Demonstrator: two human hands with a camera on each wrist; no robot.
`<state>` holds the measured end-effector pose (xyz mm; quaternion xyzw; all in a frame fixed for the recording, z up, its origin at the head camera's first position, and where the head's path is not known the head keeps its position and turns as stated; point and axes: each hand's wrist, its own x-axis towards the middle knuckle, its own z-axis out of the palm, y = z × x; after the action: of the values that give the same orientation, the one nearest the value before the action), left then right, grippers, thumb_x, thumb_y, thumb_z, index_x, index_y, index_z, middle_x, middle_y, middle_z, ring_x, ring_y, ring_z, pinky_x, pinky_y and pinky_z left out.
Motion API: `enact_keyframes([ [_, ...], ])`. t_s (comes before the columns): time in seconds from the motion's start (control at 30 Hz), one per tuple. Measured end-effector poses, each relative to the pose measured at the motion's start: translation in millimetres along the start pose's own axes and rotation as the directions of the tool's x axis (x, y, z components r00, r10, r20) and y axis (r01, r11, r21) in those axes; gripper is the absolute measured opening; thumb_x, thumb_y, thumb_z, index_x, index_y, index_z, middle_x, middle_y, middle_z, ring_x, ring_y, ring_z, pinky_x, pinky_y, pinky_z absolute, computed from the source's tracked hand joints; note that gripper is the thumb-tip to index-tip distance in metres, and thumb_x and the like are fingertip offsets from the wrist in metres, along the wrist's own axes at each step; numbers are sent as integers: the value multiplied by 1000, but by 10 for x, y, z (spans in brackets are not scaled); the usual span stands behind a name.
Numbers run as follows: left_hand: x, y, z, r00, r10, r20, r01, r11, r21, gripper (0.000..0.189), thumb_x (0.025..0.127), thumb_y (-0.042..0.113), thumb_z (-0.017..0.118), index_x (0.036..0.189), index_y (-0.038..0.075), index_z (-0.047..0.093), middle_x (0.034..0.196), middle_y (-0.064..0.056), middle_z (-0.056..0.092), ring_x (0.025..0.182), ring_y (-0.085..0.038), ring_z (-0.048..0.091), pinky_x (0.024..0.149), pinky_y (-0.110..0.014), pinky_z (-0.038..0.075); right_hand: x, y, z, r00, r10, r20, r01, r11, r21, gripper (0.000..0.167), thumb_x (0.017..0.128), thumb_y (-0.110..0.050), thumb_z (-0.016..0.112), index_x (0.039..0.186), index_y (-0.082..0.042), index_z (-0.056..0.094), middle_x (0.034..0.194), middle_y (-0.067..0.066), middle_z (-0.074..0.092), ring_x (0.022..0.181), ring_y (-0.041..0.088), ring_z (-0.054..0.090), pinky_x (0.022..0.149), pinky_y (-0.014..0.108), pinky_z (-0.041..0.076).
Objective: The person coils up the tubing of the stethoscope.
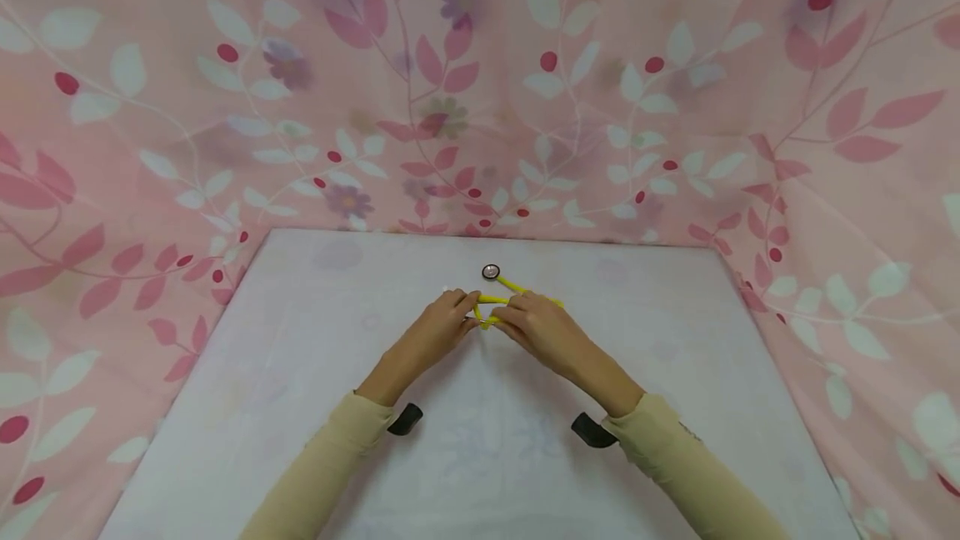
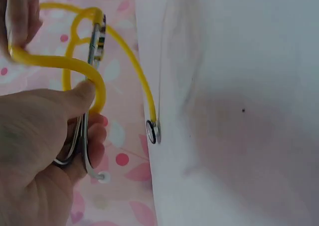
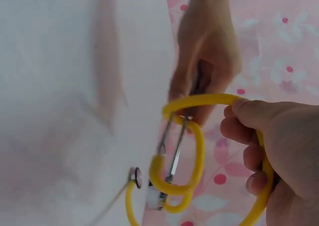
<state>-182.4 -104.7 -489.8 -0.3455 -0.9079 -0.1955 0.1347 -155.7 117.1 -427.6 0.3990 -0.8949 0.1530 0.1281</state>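
A stethoscope with yellow tubing (image 2: pixel 60 61) is held between both hands above the white surface. My left hand (image 1: pixel 442 319) grips its metal ear tubes (image 2: pixel 84 136), the thumb pressing against a bend of the tubing. A pale ear tip (image 2: pixel 103 176) sticks out below those fingers. On the other side, my right hand (image 1: pixel 543 327) holds a length of tubing, with thumb and fingers curled round it. Between the hands the tubing loops around the metal part in the right wrist view. The round chest piece (image 1: pixel 491 272) lies beyond the hands, at the end of a yellow stretch.
A white-covered table (image 1: pixel 495 473) spreads under both arms. Pink floral cloth (image 1: pixel 480 107) hangs behind it and along both sides. Dark curved pieces (image 1: pixel 406 419) stick out by the sleeve cuffs at both wrists.
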Motion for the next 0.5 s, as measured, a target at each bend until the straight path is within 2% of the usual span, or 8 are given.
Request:
enact_keyframes([
  [0.1,-6,79,-5,999,42,8,-42,999,-31,47,86,16,76,126,-1,61,101,-8,63,86,-16,62,87,-32,56,130,128,-26,1000,19,-4,-19,999,32,17,90,-17,71,106,-10,73,91,2,70,81,19,58,75,30,53],
  [0.2,-8,128,-16,997,80,-9,-81,995,-55,47,85,15,76,127,0,60,101,-6,62,85,-13,60,83,-27,55,225,296,-17,999,40,18,-41,998,55,19,90,-17,71,107,-9,74,90,2,70,81,18,59,73,29,53],
  [0.37,-42,156,-62,994,110,-23,-111,991,-77,55,87,15,75,137,3,56,103,-5,61,86,-13,56,77,-25,53,275,502,35,996,58,65,-65,992,111,20,90,-18,71,108,-9,75,88,3,71,79,18,60,71,31,53],
  [0.5,-68,143,-93,991,135,-22,-137,986,-97,65,87,13,74,146,7,47,105,-5,62,90,-14,57,91,-32,53,292,583,58,995,36,89,-50,984,171,22,92,-20,69,109,-9,76,89,3,72,79,17,61,72,32,53],
])
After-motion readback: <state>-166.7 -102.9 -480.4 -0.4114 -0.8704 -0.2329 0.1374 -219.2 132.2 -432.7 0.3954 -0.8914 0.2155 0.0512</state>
